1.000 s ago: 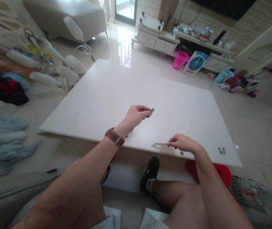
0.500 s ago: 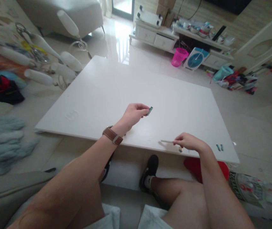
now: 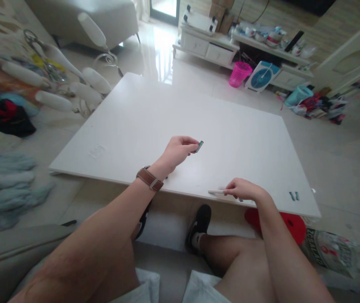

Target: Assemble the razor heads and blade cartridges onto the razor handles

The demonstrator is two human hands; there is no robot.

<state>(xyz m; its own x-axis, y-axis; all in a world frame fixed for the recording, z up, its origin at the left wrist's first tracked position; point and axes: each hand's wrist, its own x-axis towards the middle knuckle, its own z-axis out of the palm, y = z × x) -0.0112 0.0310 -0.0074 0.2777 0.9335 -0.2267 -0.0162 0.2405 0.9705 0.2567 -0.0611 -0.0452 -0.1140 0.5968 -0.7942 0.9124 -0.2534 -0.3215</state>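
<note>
My left hand, closed in a pinch above the middle of the white table, holds a small flat green rectangular piece with a dark edge. What it is exactly is too small to tell. Near the front edge, my right hand is closed around one end of a thin white stick, which lies low along the tabletop and points left. Under that hand a small object shows only in part. Two small dark green strips lie side by side at the right front corner.
Several clear, whitish pieces lie on the table's left part. Below its right front edge are a red stool and a plastic bag. Across the floor stand a pink basket, a blue fan and a low cabinet.
My right hand has moved left and a little nearer the front edge with the white stick, and now mostly covers the small object. My left hand and its green piece stay nearly still.
</note>
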